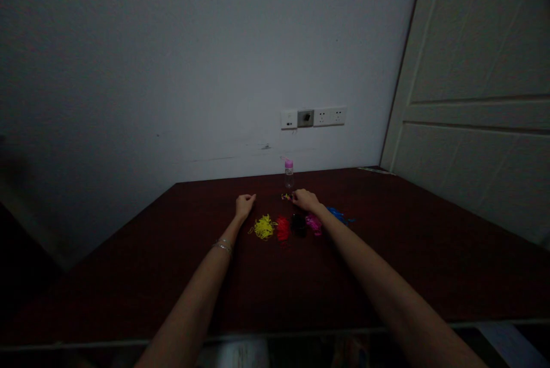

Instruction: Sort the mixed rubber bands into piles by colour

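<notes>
My left hand (245, 206) rests on the table with its fingers curled in, and nothing shows in it. My right hand (305, 200) reaches forward, fingertips closed together at a small mixed-colour cluster of bands (286, 196); what they pinch is too small to tell. Nearer me lies a row of thin, loop-like bands: a yellow pile (263, 227), a red pile (282, 228), a black pile (298, 224), a magenta pile (314, 224) partly behind my right forearm, and a blue pile (337, 215) beyond that forearm.
A clear bottle with a pink cap (289, 173) stands just behind the mixed cluster. The dark red table (172, 276) meets a pale wall with sockets (329, 117). A white panelled door (476, 98) is on the right.
</notes>
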Available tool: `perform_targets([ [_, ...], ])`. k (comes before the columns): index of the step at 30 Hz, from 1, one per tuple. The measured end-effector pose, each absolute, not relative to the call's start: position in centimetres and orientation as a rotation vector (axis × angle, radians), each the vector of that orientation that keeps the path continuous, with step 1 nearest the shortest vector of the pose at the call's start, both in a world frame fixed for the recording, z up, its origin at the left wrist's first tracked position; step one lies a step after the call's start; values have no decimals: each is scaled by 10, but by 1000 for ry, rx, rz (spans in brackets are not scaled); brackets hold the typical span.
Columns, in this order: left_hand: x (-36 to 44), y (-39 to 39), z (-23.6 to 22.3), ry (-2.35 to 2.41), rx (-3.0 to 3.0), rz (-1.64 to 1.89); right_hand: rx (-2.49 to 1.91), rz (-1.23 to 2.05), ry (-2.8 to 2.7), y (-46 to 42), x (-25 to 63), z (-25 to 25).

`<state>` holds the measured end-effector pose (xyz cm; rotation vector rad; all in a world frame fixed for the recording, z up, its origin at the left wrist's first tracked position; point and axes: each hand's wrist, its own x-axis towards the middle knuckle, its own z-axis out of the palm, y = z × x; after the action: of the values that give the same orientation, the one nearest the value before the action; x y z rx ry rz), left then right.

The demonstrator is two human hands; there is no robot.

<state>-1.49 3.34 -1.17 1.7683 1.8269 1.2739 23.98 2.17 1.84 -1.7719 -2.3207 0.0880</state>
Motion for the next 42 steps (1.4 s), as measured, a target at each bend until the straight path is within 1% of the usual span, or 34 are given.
perform_targets([
  [5, -16, 34, -12, 1804, 1783, 1296, -1689, 93, -2266, 25, 245, 13],
  [11, -16, 33, -11, 1814, 1787, 1277, -1367, 244, -1979, 37, 265, 9],
  [18, -17, 36, -15, 1818, 1798, 1270, -1132, 227, -1766, 27, 291, 18],
  [25, -17, 34, -14, 1827, 1795, 1256, -1169, 261, -1816, -6, 303, 25],
  [34, -14, 30, -9, 1857, 1821, 1216, -1234, 542, -2237, -17, 318, 15],
  [42, -14, 32, -12, 1927, 1877, 1132, -1291, 581, -2258, -18, 321, 14],
])
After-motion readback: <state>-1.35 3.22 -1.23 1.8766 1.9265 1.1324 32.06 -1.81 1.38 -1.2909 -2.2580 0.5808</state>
